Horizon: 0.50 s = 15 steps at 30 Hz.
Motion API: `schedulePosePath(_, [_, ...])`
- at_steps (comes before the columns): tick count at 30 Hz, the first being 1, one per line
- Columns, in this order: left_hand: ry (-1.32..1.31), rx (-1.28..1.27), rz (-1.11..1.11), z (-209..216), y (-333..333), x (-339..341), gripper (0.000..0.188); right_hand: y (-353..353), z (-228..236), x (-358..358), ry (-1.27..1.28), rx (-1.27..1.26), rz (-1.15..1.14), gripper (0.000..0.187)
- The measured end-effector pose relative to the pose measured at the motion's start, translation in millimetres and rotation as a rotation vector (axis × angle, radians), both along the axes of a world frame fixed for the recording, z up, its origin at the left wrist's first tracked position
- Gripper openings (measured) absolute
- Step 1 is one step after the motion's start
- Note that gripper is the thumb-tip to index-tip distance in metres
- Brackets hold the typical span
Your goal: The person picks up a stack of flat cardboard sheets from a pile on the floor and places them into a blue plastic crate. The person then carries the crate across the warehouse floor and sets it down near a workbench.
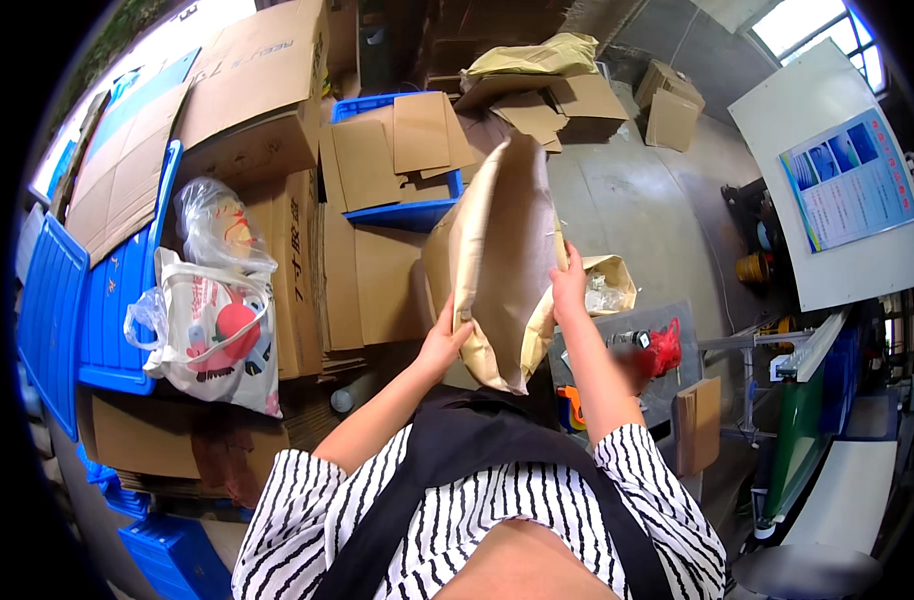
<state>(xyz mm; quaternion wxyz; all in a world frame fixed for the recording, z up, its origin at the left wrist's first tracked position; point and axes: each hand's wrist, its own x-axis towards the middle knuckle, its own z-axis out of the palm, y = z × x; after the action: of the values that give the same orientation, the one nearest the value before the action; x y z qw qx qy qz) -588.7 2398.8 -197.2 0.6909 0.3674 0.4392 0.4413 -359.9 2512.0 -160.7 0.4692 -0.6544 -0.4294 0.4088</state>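
Observation:
A large tan paper sack (447, 245) is held up in front of my body, its mouth spread wide so the brownish inside shows. My left hand (443, 340) grips the sack's left rim, fingers closed on the folded edge. On the opposite side, my right hand (569, 285) pinches the right rim a little higher up. The near edge of the sack hangs close to my dark apron (487, 430). What lies at the bottom of the sack, if anything, cannot be made out.
Left of me, a printed tote bag (222, 340) rests by cardboard boxes and blue plastic crates (117, 320). Flat cardboard pieces (367, 165) fill a blue bin ahead. At right, an open paper bag (612, 285) with clear scraps stands beside a grey table (677, 330) bearing something red.

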Motion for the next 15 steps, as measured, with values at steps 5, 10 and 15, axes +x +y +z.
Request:
schedulePosePath(5, [0.353, 0.157, 0.235, 38, 30, -36, 0.101, -37, -5, -45, -0.157, 0.068, 0.21, 0.06])
schedulePosePath(10, [0.86, 0.276, 0.336, 38, 91, -48, 0.111, -71, -40, -62, -0.034, -0.025, 0.179, 0.058])
schedulePosePath(15, [0.71, 0.101, 0.434, 7, 110, -66, 0.077, -95, -31, -47, 0.024, -0.111, 0.234, 0.056])
